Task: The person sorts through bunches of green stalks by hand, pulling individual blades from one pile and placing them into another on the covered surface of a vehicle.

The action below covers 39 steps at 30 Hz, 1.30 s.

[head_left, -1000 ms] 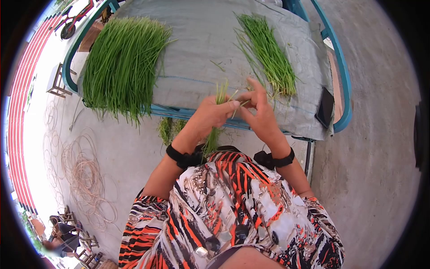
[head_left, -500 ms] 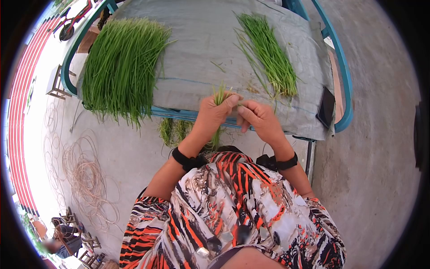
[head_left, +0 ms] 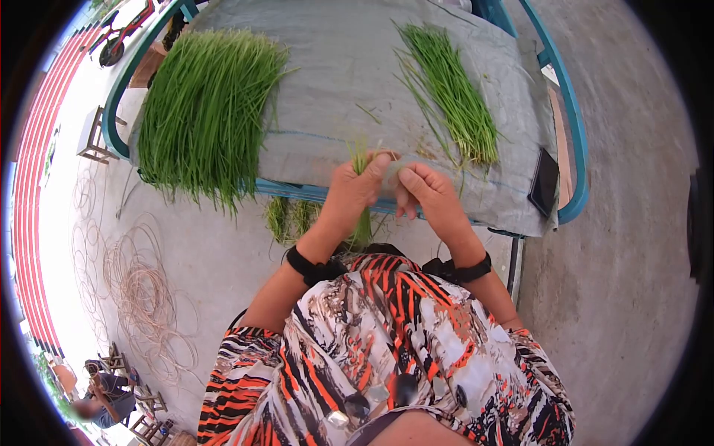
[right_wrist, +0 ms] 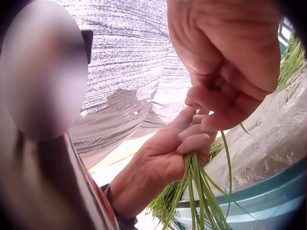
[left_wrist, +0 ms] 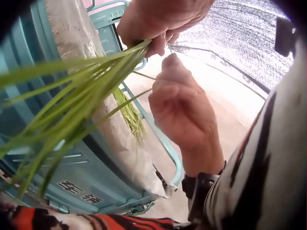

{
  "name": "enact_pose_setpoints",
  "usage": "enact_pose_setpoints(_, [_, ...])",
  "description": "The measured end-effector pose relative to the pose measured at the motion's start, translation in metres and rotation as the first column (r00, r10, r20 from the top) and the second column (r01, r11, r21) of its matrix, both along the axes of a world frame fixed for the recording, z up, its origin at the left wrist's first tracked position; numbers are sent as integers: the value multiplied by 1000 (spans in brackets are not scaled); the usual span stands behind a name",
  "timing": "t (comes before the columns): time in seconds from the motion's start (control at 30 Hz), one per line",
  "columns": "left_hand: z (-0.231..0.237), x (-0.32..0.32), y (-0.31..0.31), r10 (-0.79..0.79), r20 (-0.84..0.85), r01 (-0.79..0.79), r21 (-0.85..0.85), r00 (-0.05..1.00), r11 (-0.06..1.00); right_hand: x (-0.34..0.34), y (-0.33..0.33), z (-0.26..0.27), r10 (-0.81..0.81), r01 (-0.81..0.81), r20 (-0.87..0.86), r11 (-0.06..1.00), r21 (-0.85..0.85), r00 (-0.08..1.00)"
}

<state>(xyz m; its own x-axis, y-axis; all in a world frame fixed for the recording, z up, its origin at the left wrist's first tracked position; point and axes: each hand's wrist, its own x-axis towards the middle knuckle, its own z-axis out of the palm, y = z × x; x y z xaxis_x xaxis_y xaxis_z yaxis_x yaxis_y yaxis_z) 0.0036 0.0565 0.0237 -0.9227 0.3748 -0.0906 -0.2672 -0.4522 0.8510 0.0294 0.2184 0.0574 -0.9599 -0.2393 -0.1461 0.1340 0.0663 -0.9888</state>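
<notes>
The left hand (head_left: 351,195) grips a small bunch of green stems (head_left: 362,227), whose ends stick out above and below the fist. In the left wrist view the long green blades (left_wrist: 86,98) fan out from that hand (left_wrist: 160,21). Close beside it, the right hand (head_left: 437,199) has its fingers curled, thumb against forefinger. A thin blade (right_wrist: 227,158) hangs at the fingertips of the right hand (right_wrist: 230,72), which pinch it. Whether the fingertips of both hands touch is unclear. Beyond the hands, a large pile (head_left: 212,111) and a smaller pile (head_left: 450,93) lie on the grey sheet (head_left: 335,89).
A dark phone (head_left: 544,183) lies at the sheet's right edge, inside the blue frame (head_left: 571,141). Below the blue edge, more green bunches (head_left: 290,217) are on the floor. Coiled cord (head_left: 145,290) lies at the left; a seated person (head_left: 111,394) is at the lower left.
The right forefinger, raised a second ago, has curled in towards the thumb, and the right hand has turned. The left hand keeps its grip on the bunch, with a slight shift.
</notes>
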Motion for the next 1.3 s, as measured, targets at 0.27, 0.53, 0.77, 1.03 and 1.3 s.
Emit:
enact_pose_setpoints(0.27, [-2,6,5,-122,-7,122,87,992,989,0,-4,6,31,-23,62,992,-126,998])
enact_pose_setpoints(0.53, [-7,3,10,-116,-7,115,124,993,986,3,0,-4,5,-4,81,1000,-8,997])
enact_pose_setpoints(0.77, [3,1,2,-176,-21,175,-9,984,984,5,7,8,-365,395,-227,913,102,903])
enact_pose_setpoints(1.03, [11,5,4,-344,-24,339,-124,939,933,-2,-1,15,-165,158,-57,981,-110,985])
enact_pose_setpoints(1.3, [5,6,5,-418,52,417,23,907,909,-1,-8,17,-230,292,-385,950,110,894])
